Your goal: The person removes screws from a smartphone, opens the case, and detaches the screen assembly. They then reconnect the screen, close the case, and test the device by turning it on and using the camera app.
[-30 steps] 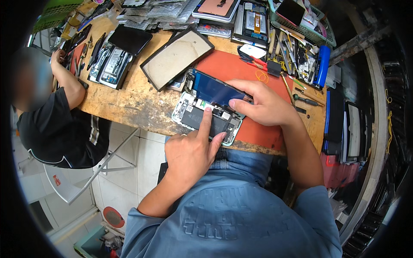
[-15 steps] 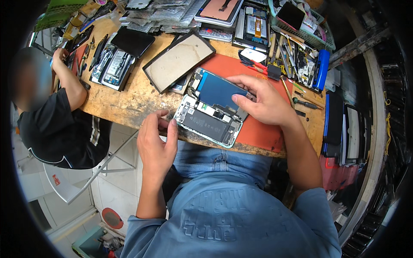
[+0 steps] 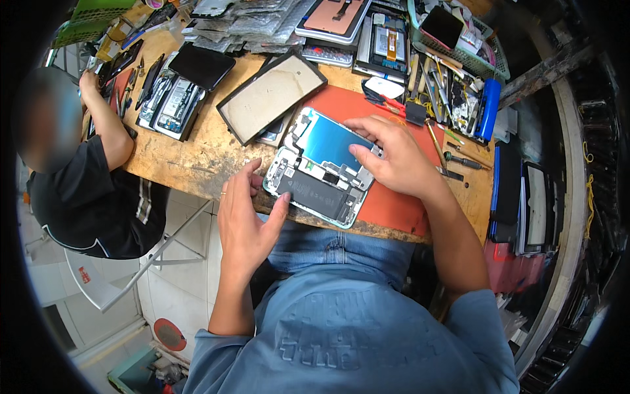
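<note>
An opened phone with its battery bared point(image 3: 312, 197) lies on a red mat point(image 3: 394, 213) at the table's front edge. Its screen assembly point(image 3: 323, 139), blue metal backing up, is at the phone's upper side. My right hand point(image 3: 387, 154) grips that assembly at its right end, thumb over the backing and fingers curled at the edge. My left hand point(image 3: 249, 213) is at the phone's left corner with fingers apart, the thumb reaching to the battery's edge; whether it touches is hard to tell.
Behind are a shallow box point(image 3: 272, 95), opened devices point(image 3: 172, 108), stacked bags and tablets point(image 3: 243, 23), and a crowded tool tray point(image 3: 436, 88). Screwdrivers point(image 3: 462, 159) lie at right. Another person point(image 3: 98, 197) sits at left, hand on items on the table.
My left hand has left the phone's middle, where its index finger pressed, for the left corner with spread fingers. The screen assembly in my right hand is tipped flatter, its blue backing now brighter.
</note>
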Action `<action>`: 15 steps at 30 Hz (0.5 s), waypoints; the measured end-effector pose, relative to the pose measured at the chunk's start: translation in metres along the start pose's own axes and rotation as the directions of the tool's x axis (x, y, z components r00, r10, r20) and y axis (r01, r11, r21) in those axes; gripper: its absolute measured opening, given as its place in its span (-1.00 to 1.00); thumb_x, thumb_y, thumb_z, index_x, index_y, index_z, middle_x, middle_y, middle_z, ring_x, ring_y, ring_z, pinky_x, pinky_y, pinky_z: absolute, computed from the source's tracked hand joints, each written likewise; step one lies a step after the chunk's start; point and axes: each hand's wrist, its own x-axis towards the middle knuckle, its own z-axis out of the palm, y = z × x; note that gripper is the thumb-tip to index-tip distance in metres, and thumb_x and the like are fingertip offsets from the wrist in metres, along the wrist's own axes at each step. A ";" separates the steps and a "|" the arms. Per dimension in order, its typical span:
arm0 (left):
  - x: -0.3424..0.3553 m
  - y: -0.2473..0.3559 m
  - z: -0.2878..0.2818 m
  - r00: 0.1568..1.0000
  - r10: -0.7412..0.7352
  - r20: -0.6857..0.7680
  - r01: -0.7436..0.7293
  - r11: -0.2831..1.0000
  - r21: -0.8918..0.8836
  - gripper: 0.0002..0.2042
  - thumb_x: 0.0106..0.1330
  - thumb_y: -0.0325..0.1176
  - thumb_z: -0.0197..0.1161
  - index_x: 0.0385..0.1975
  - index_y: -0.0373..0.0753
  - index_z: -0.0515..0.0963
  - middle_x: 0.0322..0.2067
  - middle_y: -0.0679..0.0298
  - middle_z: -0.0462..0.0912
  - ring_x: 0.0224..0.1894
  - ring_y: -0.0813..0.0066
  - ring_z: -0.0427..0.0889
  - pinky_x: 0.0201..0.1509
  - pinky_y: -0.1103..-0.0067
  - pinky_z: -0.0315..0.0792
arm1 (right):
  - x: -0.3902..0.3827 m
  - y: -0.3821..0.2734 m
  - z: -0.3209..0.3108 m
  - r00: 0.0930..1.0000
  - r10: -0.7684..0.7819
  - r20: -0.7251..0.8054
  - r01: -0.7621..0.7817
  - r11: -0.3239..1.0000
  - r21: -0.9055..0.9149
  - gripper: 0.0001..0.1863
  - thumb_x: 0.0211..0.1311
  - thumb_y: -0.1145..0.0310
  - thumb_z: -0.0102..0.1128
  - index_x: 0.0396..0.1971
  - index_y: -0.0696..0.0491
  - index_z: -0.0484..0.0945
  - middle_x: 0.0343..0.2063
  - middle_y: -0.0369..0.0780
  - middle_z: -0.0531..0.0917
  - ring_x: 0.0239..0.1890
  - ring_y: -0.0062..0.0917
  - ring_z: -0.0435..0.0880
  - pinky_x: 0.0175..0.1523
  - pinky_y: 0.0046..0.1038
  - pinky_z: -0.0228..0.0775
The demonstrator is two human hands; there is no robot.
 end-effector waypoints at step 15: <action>0.010 -0.005 0.007 0.964 -0.204 0.170 0.252 0.496 -0.831 -0.43 0.48 -0.61 0.25 0.47 -0.42 0.27 -0.04 0.24 0.52 -0.09 0.60 0.60 0.00 0.64 0.57 | 0.000 -0.016 -0.004 0.985 0.150 0.085 -0.172 0.895 0.411 -0.70 0.37 0.52 0.33 0.08 0.18 0.68 -0.19 -0.26 0.69 -0.22 -0.69 0.65 -0.14 -0.59 0.53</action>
